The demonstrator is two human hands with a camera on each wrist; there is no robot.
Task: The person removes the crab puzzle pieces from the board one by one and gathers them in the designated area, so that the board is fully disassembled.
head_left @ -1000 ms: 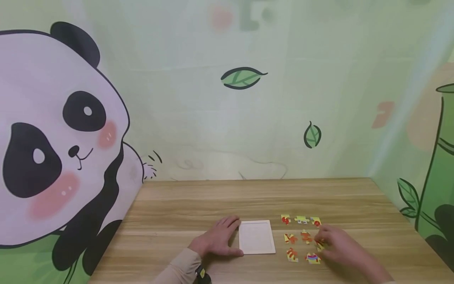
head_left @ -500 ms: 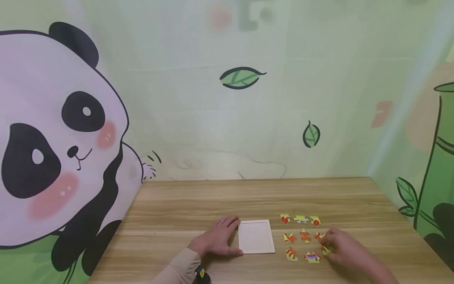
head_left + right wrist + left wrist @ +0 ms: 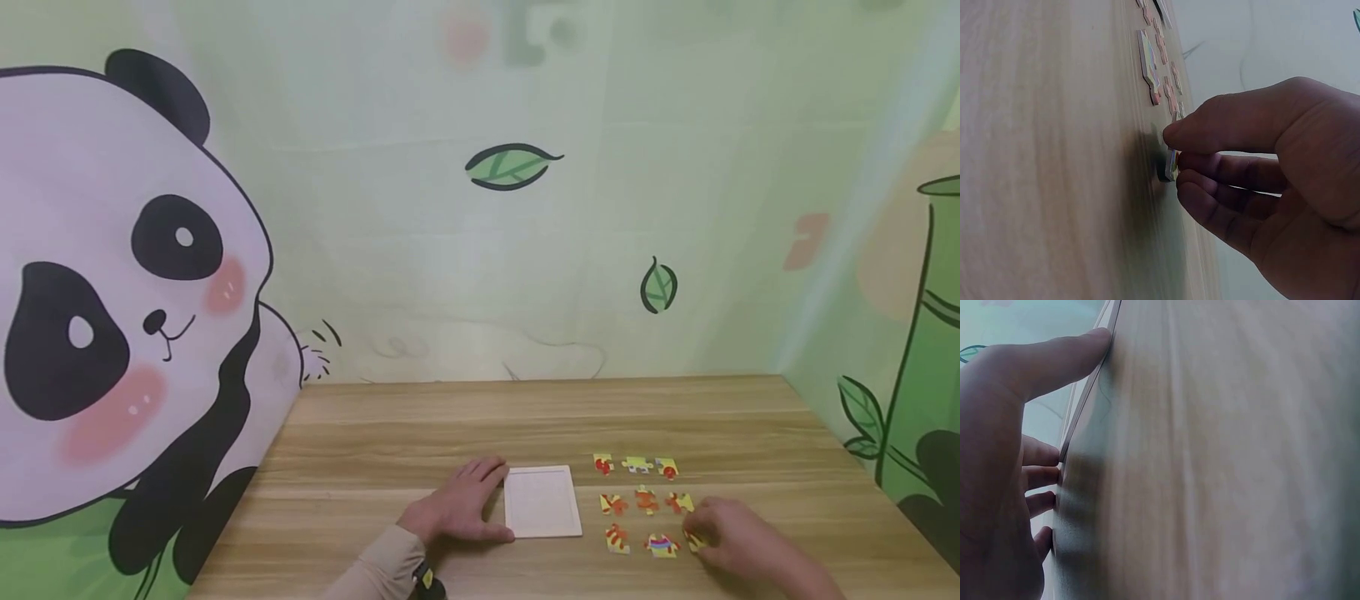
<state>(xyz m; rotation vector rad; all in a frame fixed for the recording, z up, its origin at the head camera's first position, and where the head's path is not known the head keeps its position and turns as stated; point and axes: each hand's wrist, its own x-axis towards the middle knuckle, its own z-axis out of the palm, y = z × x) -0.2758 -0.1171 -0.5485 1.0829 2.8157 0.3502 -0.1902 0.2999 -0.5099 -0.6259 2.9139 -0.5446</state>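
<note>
A square, pale puzzle tray (image 3: 542, 502) lies on the wooden table. My left hand (image 3: 463, 502) rests at its left side, thumb at the near corner and fingertips at the far one. The left wrist view shows the thumb (image 3: 1066, 359) extended against the tray's edge. To the right of the tray lie several red and yellow puzzle pieces in rows, among them a rainbow-striped piece (image 3: 662, 546). At the near right corner of these rows, my right hand (image 3: 731, 537) pinches a yellow puzzle piece (image 3: 1172, 164) between thumb and fingers, low over the table; the fingers partly hide it.
The wooden table (image 3: 420, 417) reaches back to a green wall cloth (image 3: 420, 250) printed with a panda and leaves. A middle-row puzzle piece (image 3: 680, 502) lies close beyond the right hand's fingertips.
My right hand has shifted right and nearer to me with the pinched puzzle piece, uncovering the right-hand piece of the middle row. The left hand and tray have stayed put.
</note>
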